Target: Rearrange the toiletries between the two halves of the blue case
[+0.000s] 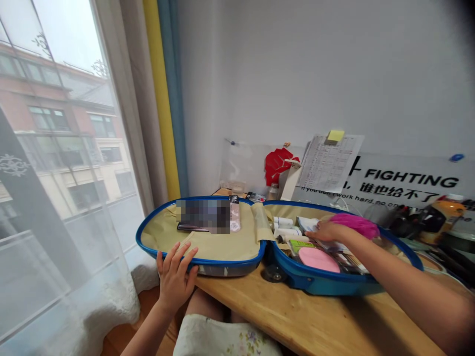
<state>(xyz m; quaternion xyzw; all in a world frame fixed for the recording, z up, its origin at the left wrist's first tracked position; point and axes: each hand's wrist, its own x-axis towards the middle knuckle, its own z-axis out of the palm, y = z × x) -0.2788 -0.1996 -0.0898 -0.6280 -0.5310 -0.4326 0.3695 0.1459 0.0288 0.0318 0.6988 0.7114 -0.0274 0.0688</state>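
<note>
An opened blue suitcase (326,284) lies on the wooden table, its shallow lid half (222,247) to the left. My left hand (176,272) rests on the lid's near rim with fingers spread. My right hand (328,232) reaches into the packed half, its fingertips at a pale packet (308,224); whether they grip it is unclear. Around it are white tubes (287,232), a pink oval case (319,259), a green package (301,244) and a bright pink cloth (358,225). A dark phone-like object, partly pixelated, and a pink card (235,217) lie in the lid.
The wooden table (274,311) extends toward my lap. Behind the suitcase stands a white upright holder (291,183) near papers (330,163) on the wall. An orange bottle (447,215) and dark items crowd the right. Sheer curtains (74,198) hang at the left.
</note>
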